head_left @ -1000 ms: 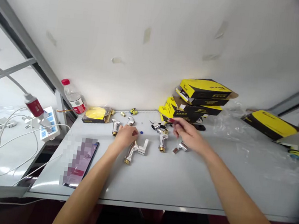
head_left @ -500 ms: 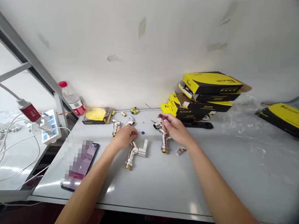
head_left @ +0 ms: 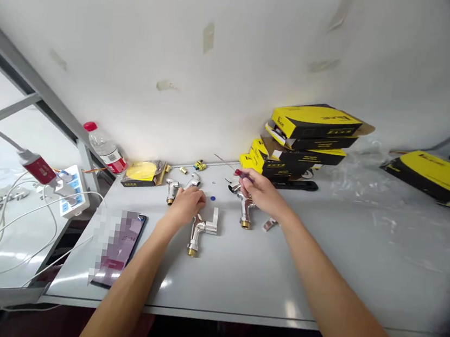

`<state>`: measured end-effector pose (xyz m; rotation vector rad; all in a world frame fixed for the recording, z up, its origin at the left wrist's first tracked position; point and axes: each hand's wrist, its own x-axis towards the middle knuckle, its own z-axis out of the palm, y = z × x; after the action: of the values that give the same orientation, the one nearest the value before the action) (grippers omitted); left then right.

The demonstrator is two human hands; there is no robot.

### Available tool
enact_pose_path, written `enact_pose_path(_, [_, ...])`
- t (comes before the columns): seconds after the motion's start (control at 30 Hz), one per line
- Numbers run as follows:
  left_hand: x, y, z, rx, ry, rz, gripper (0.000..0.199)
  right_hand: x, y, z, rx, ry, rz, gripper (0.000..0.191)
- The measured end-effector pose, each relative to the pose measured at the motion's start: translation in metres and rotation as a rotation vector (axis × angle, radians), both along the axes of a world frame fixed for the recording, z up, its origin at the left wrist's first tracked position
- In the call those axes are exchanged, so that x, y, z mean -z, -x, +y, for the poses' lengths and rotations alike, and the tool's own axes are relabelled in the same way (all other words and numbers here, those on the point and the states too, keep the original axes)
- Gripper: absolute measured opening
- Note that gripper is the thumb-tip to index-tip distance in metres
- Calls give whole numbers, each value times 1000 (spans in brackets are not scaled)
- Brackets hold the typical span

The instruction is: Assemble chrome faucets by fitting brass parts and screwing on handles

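My right hand (head_left: 261,189) is closed round the red handle of a screwdriver (head_left: 238,171), whose thin shaft points up and to the left. Beneath that hand lies a chrome tap (head_left: 246,212) with a brass threaded end; its upper part is partly covered. My left hand (head_left: 188,203) has its fingers curled on the upper end of another chrome tap (head_left: 196,233), which has a flat square lever at its right. The fingertips hide that end. Just behind my left hand are two more chrome pieces, a tap (head_left: 172,190) and a curved part (head_left: 194,180).
Yellow and black boxes (head_left: 312,122) are stacked at the back right. A loose lever handle (head_left: 269,225) and a blue disc (head_left: 213,198) lie on the table. At left are a phone (head_left: 127,249), an opened box (head_left: 141,173), a bottle (head_left: 104,148) and a power strip (head_left: 74,194).
The whole view has shifted slightly. My left hand stays at the tap with its fingers curled a little lower; my right hand keeps the screwdriver in nearly the same pose.
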<state>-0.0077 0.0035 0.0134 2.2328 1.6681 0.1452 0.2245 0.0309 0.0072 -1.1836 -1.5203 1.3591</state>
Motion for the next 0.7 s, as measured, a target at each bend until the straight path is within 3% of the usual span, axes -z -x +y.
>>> enact_pose_path(0.17, [2,-1,0,55,-29,12,23,4,-3,2,-17,24,23,38])
enact_pose_path(0.43, [18,7,3,91,-59,-28,29,5,-3,3,-13,52,-6,40])
enact_pose_path(0.7, [16,8,4,132,-58,-27,23,5,-3,1,-12,70,-18,38])
